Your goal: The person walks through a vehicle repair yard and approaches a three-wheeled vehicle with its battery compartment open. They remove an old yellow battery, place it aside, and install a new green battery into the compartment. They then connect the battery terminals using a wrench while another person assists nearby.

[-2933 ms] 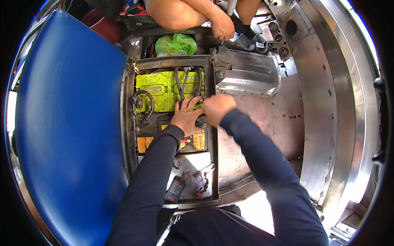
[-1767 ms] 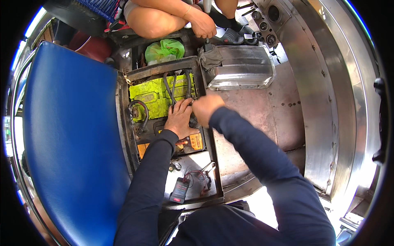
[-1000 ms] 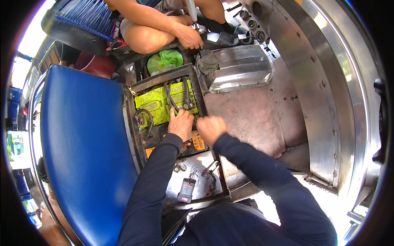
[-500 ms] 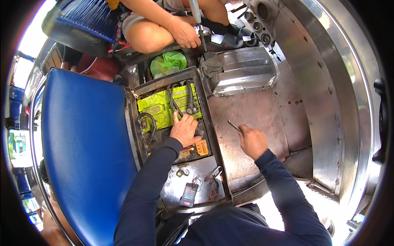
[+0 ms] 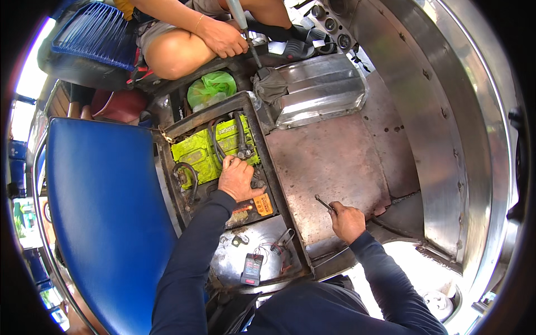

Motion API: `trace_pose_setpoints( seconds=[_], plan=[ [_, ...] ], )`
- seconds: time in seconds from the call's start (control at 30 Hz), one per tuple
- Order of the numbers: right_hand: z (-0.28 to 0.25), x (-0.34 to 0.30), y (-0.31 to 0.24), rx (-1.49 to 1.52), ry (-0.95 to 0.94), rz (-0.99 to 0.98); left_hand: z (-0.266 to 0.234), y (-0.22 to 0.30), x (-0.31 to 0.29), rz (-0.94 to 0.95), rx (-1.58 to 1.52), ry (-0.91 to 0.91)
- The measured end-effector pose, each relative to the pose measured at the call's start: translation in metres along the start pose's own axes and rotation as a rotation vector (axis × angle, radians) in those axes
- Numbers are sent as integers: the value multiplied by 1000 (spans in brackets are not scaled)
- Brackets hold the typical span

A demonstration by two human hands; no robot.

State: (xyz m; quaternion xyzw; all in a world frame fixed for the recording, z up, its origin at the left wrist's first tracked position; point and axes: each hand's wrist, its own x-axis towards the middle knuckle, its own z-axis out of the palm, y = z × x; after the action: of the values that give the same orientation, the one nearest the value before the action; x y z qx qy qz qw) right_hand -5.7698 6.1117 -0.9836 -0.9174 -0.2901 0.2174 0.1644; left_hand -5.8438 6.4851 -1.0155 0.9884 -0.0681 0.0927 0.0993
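Observation:
Two car batteries sit end to end in a metal-framed bay: a dusty yellow-green battery and, nearer me, a dark battery with an orange label. My left hand is over the dark one, fingers curled around the lower end of a black battery cable; its fingertips partly hide the cable's end. A cable clamp lies on the yellow-green battery, just beyond those fingers. Out to the right, above the bare metal floor, my right hand is closed around a small wrench, its head pointing up and left.
A small black meter with thin wires lies on the metal plate nearest me. The blue seat flanks the bay on the left. Across from me another person's hand rests by a lever. A green plastic bag sits beyond the batteries.
The view has shifted, so the batteries and seat appear farther left. My right hand has come down closer to me with the wrench. My left fingers have curled in more at the cable.

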Motion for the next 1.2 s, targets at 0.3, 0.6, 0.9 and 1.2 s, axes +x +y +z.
trace_pose_setpoints(
  seconds=[0.3,0.6,0.9,1.2],
  plan=[
    [5,12,0,10,-25,15,-87,-9,73,-223,-166,81],
    [10,9,7,77,-36,18,-84,-7,174,-842,-308,90],
    [6,-5,39,98,-36,120,-9,-89,244,-703,-444,-232],
    [10,15,22,94,-51,25,4,-24,173,-515,241,26]
  ],
)
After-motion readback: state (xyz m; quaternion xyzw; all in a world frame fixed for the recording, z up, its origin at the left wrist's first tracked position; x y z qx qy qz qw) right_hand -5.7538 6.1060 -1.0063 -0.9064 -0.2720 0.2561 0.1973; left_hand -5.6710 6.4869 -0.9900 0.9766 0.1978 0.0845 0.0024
